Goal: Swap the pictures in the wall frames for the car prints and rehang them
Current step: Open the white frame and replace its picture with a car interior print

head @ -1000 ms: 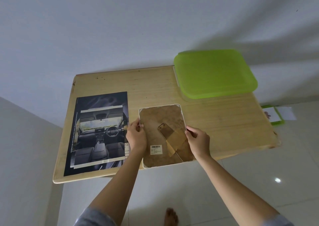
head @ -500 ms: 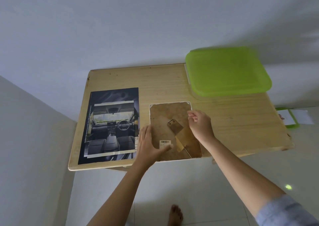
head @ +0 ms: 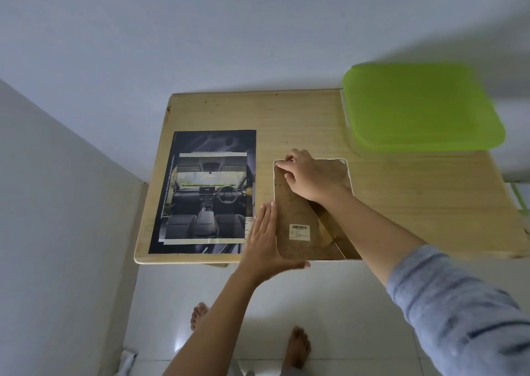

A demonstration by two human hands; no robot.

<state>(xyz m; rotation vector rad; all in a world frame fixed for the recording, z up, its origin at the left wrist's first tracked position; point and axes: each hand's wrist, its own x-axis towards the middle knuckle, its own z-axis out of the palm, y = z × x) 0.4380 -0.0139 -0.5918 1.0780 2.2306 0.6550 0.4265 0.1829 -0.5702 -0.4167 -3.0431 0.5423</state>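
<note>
Head camera, looking down: you work at the frame [head: 311, 203], which lies face down at the near edge of the wooden table [head: 401, 203], just beside the car print [head: 206, 192]. The frame sits so close to that edge that a hard pull at the corner could slide it off towards your feet. Prising one corner alone could also bend the brown backing or shift whatever lies beneath it. Your left hand [head: 265, 240] overlaps the print's near right corner, so a sideways shove might crease the paper.

That left hand lies flat with its fingers straight and together. It presses against the frame's left side, and the thumb runs along the near rim. Your right hand [head: 308, 176] reaches across to the far left corner, fingers curled, where thumb and forefinger appear to pinch the white rim. A green lid [head: 418, 105] sits well apart at the table's far right.
</note>
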